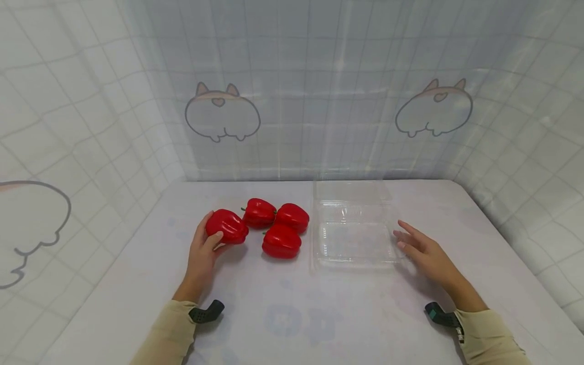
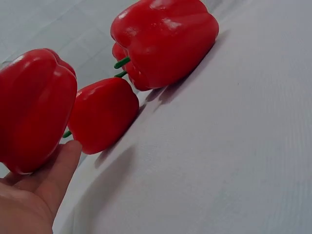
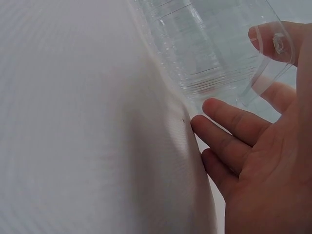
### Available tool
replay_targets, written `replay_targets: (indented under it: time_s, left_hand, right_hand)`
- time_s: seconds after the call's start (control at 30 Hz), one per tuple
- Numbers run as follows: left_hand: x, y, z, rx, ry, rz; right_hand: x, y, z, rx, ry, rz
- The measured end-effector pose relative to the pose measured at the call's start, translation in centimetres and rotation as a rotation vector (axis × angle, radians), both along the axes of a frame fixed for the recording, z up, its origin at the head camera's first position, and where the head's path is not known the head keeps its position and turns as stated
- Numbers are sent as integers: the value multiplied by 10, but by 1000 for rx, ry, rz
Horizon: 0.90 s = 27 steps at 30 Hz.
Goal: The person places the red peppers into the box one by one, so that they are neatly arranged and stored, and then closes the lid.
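Note:
My left hand grips a red bell pepper at the left of the table, thumb on its near side. In the left wrist view, this pepper appears raised off the table, a shadow beneath. Three more red bell peppers lie close together to its right: one at the back, one at the right and one in front. Beside the right edge of a clear plastic container, my right hand has its fingers loosely extended. Whether those fingers touch the container's edge, I cannot tell.
The container's lid is folded back toward the rear wall. A white cloth covers the table. Pale grid-patterned curtains stand behind it and on both sides.

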<state>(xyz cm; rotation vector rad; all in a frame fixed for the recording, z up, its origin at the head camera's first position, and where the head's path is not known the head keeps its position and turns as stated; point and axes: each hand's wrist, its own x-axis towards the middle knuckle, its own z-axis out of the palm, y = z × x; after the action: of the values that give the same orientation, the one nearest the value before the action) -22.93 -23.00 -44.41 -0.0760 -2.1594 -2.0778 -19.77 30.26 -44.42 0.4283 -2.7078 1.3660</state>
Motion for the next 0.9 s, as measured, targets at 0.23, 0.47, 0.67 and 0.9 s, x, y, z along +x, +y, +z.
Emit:
replay_targets:
  time_s: [0.23, 0.47, 0.67, 0.9]
  left_hand:
    - [-2, 7, 9, 94, 21, -93]
    - [-9, 17, 17, 158, 59, -171]
    - [-14, 30, 24, 169, 83, -222]
    - [-16, 38, 27, 147, 86, -226]
  right_hand:
    - [-2, -1, 0, 9, 20, -5]
    - [-6, -2, 1, 25, 0, -30]
    - [-9, -5, 0, 37, -21, -39]
    - [-9, -7, -2, 40, -24, -33]
